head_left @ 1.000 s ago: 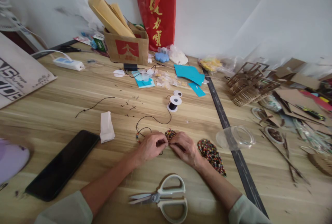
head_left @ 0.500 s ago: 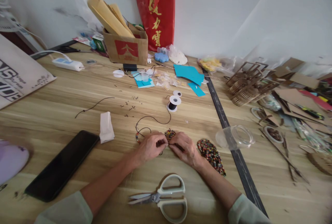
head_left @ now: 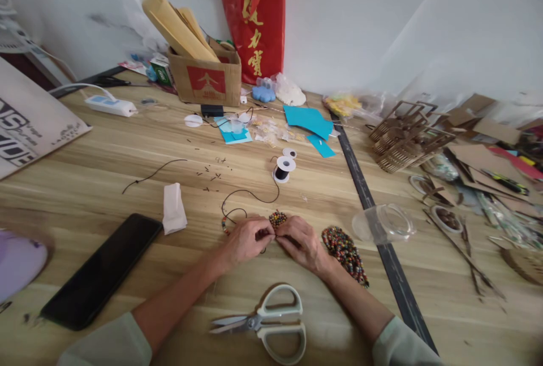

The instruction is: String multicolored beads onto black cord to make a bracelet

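My left hand (head_left: 250,237) and my right hand (head_left: 302,241) meet at the middle of the table, fingertips pinched close together on a thin black cord (head_left: 250,192). The cord runs from behind my left hand in a loose curve to a white spool of black cord (head_left: 283,169). A short string of colourful beads (head_left: 224,225) shows at the left hand's far edge. Just beyond my fingers lies a small cluster of beads (head_left: 278,219). Beside my right wrist is a heap of strung multicoloured beads (head_left: 345,255). What sits between the fingertips is mostly hidden.
White-handled scissors (head_left: 271,321) lie nearest me, blades pointing left. A black phone (head_left: 104,270) and folded white paper (head_left: 173,207) are at the left. A clear plastic container (head_left: 384,224) lies right, with small woven baskets (head_left: 403,134) behind it. A cardboard box (head_left: 206,80) stands at the back.
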Tool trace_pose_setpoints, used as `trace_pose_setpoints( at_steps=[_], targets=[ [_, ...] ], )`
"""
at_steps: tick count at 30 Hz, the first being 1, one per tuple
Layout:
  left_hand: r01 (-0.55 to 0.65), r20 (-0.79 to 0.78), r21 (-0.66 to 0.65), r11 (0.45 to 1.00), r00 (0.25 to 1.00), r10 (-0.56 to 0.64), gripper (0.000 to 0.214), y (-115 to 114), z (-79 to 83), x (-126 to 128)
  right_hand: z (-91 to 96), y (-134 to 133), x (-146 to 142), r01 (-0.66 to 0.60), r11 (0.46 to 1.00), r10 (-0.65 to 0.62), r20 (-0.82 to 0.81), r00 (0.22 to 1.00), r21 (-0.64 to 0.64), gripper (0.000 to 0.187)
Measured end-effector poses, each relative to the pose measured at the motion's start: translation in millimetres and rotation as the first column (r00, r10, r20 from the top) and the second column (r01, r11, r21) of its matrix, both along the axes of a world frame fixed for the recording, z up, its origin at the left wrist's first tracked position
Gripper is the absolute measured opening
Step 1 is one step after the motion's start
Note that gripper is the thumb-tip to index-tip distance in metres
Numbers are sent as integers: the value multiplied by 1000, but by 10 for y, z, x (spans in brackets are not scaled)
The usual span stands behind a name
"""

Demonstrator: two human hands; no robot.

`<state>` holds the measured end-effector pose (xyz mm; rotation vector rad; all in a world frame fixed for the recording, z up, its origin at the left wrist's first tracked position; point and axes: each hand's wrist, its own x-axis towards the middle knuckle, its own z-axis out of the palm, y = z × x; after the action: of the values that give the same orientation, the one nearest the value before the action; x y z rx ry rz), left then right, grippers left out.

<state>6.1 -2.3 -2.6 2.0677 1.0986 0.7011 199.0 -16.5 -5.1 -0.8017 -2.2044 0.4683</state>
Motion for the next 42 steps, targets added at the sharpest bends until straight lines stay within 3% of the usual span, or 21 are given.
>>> trace_pose_setpoints(
  at_steps=[42],
  targets=[
    [-1, -14, 15, 1000, 1000, 1, 9, -2, -12, -7, 9, -12, -3, 21, 998, -23, -26, 999, -53, 8]
  ],
)
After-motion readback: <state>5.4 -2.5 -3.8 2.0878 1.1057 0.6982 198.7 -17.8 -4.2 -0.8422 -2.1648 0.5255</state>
